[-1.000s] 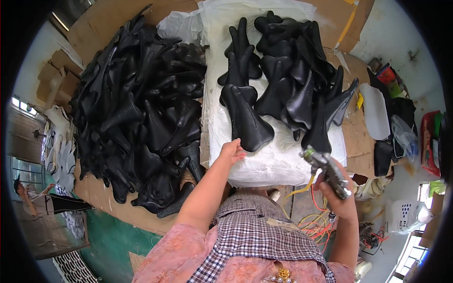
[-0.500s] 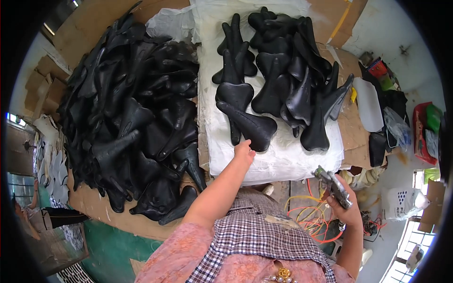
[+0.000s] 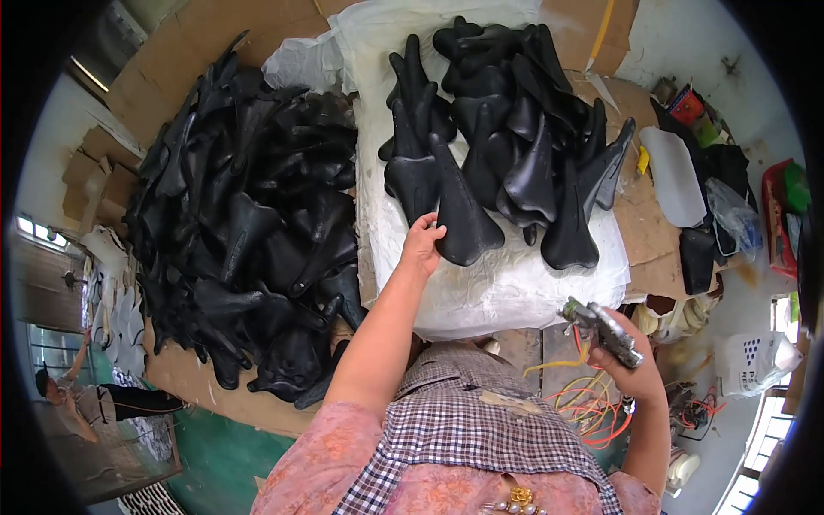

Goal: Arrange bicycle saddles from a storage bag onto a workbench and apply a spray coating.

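Observation:
My left hand [image 3: 421, 246] has its thumb and fingers closed at the left edge of a black bicycle saddle [image 3: 464, 225]. That saddle lies with its narrow nose pointing away from me and its wide rear toward me. Another black saddle [image 3: 410, 182] lies just beyond my fingers, on the left. Low on the right, my right hand [image 3: 627, 365] is wrapped round a worn, silvery, gun-shaped air tool [image 3: 611, 333], held off the table's front edge. A hose fitting shows below that hand.
White sheeting [image 3: 515, 300] covers the table under several saddles. A large heap of black saddles [image 3: 249, 206] fills the left side. Orange and yellow hoses [image 3: 592, 408] coil on the floor. A white bag [image 3: 755, 360] stands at right; another person [image 3: 86, 395] is at far left.
The saddle near my left hand has turned, its nose swinging from the left to point away from me. My left hand has moved slightly left and away. The tool stays in my right hand.

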The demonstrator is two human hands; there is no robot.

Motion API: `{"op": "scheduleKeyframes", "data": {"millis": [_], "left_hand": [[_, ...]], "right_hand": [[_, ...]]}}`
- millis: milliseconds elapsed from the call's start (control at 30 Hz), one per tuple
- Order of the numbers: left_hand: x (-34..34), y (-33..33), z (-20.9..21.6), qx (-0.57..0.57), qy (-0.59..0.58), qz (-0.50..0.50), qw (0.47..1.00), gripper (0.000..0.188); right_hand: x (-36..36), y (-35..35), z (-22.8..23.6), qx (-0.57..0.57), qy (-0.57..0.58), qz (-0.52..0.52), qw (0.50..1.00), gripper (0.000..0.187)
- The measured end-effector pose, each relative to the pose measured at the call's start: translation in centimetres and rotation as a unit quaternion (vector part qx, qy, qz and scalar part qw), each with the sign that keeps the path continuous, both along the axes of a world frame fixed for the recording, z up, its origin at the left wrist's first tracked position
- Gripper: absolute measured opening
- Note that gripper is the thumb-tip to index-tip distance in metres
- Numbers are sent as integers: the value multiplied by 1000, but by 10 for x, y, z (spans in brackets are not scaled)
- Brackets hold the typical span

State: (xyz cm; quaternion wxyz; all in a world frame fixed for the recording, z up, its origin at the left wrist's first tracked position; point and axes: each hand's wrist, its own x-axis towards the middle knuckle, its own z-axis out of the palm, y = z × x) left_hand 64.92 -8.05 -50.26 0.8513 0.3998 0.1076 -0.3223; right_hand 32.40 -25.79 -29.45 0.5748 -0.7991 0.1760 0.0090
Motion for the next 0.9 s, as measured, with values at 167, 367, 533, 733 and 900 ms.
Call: {"op": "scheduleKeyframes", "data": {"millis": [167, 367, 533, 733, 900], "left_hand": [[-20, 16, 0, 59, -23, -94, 994, 39], [-20, 82, -8, 30, -48, -49, 997, 43], [24, 193, 42, 131, -92, 144, 977, 40], [66, 227, 64, 90, -93, 164, 978, 34], [121, 191, 23, 77, -18, 186, 979, 32]], "right_hand": [[12, 6, 28, 99, -174, -101, 975, 59], [-1, -10, 22, 98, -133, 5, 986, 63], [27, 12, 1, 96, 54, 87, 990, 57], [79, 25, 25, 87, -132, -39, 987, 55], [83, 37, 37, 71, -81, -33, 994, 58]]}}
